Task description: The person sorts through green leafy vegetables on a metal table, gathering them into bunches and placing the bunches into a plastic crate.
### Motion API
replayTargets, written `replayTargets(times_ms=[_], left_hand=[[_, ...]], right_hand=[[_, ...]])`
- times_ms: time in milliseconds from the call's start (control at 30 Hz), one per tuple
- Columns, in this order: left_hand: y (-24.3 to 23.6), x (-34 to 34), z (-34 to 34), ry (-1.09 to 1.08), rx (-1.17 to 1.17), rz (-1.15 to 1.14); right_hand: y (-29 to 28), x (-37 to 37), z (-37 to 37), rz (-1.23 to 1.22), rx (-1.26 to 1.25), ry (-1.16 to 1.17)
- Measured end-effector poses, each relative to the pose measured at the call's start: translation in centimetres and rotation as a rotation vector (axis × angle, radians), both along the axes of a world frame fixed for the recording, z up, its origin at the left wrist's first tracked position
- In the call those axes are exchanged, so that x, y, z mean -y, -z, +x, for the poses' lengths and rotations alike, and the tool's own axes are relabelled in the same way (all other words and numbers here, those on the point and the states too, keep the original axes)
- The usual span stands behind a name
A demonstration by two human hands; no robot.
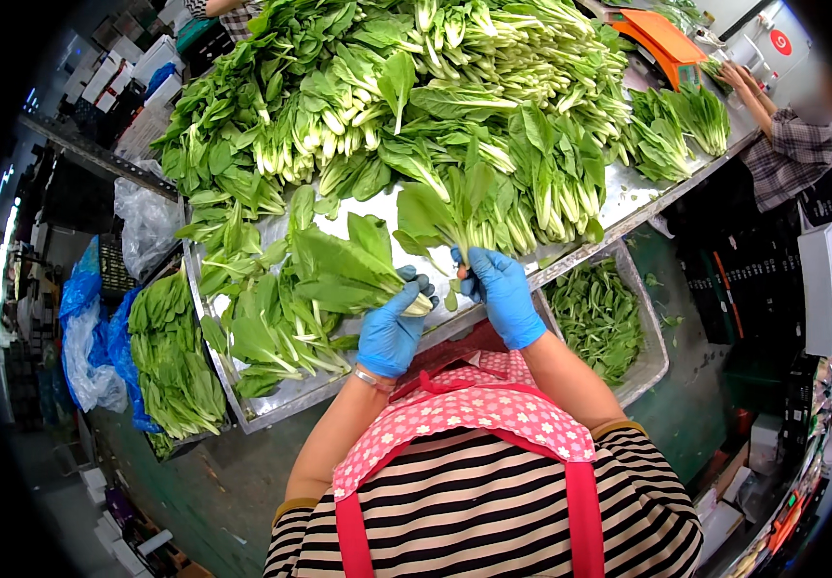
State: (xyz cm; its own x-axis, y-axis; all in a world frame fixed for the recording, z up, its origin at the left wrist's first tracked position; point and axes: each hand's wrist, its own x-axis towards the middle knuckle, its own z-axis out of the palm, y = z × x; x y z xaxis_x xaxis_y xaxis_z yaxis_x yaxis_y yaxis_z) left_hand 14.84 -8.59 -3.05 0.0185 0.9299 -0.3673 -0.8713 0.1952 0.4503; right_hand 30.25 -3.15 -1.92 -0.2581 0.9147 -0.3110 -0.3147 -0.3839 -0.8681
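Observation:
Blue gloves cover both of my hands. My left hand point(394, 326) is closed round a bunch of leafy greens point(343, 270), its pale stem ends showing by the thumb and its leaves pointing left. In my right hand point(501, 289) the fingers pinch the stem end of a smaller leafy green point(435, 214), whose leaves rise away from me. Both hands are over the near edge of a metal table point(363, 207). Beyond them a large heap of the same greens point(339, 106) covers much of the table. Loose greens point(276, 323) lie by my left hand.
A crate of trimmed leaves point(594, 323) stands below the table at right. Another crate of long greens point(175, 352) is at left, beside blue and clear plastic bags point(93, 332). An orange scale point(661, 46) sits at far right, near another person point(792, 144).

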Motion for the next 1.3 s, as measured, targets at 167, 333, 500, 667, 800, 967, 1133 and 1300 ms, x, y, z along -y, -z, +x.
replayTargets(times_ms=[167, 333, 500, 667, 800, 967, 1133, 1300], left_hand=[[-0.9, -0.1, 0.4, -0.035, -0.088, -0.033], [0.3, 0.7, -0.5, -0.141, -0.094, -0.053], [-2.0, 1.3, -0.2, -0.304, -0.148, 0.038], [-1.3, 1.8, -3.2, -0.412, -0.104, -0.006], [-2.4, 2.0, -4.9, -0.432, -0.149, 0.027], [-2.4, 1.9, -3.7, -0.345, -0.112, 0.014], [-1.6, 2.3, -2.9, -0.270, -0.105, -0.004], [-1.2, 2.8, -3.2, -0.313, -0.031, -0.008]], right_hand=[[0.4, 2.2, -1.7, 0.491, 0.446, -0.143], [0.3, 2.9, -3.8, 0.893, 0.789, 0.034], [0.9, 2.7, -6.4, 0.588, 0.458, 0.124], [1.8, 1.4, -6.8, 0.737, 0.594, 0.114], [0.2, -2.6, -5.1, 0.860, 1.092, -0.323], [1.9, -10.1, -5.0, 0.775, 1.367, 0.042], [2.1, -12.9, -5.3, 0.628, 1.454, -0.202], [-2.5, -11.0, -4.0, 0.102, 0.353, -0.238]])
